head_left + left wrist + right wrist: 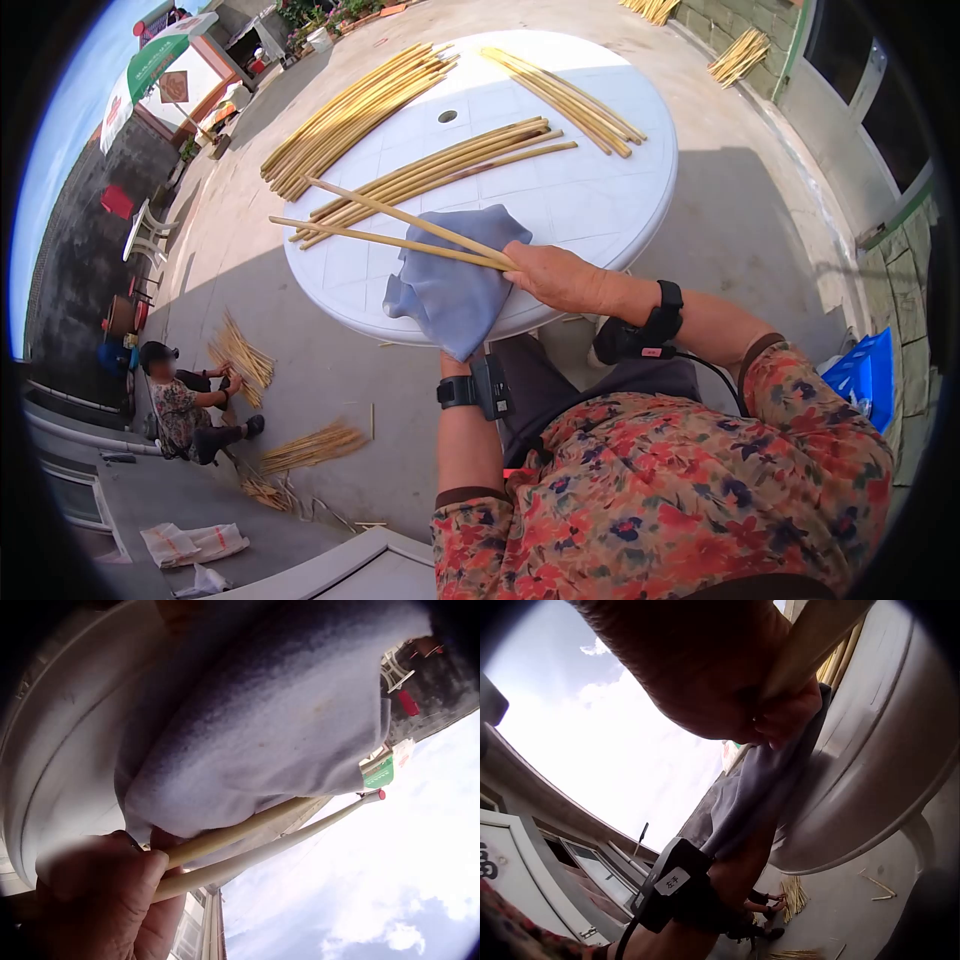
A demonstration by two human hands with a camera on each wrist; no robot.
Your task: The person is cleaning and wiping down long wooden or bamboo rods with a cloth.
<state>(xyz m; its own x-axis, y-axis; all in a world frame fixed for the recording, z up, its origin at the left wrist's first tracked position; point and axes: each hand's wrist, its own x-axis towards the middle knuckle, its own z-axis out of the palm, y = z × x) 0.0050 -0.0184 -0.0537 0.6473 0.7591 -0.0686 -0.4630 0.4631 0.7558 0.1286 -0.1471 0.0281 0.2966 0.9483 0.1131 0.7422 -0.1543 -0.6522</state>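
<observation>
Two slender, pale yellow wooden sticks (350, 234) are gripped near their close ends by my right hand (555, 275), at the near edge of the white round table. From there they spread apart toward the left, crossing over a blue-grey cloth (455, 300). My left hand is hidden under this cloth, with only the forearm (468, 435) showing below it. In the left wrist view, the cloth (262, 742) hangs beside the sticks, and the right hand's thumb (142, 892) presses on them. The right wrist view shows the right hand (720, 682) curled round a stick.
On the white table (625, 200) lie a large stick bundle (360, 115), a middle row (430, 180) and a right-hand bundle (570, 100). Another person (185, 405) sits at left near stick piles (312, 447) on the ground. A blue crate (868, 375) stands at right.
</observation>
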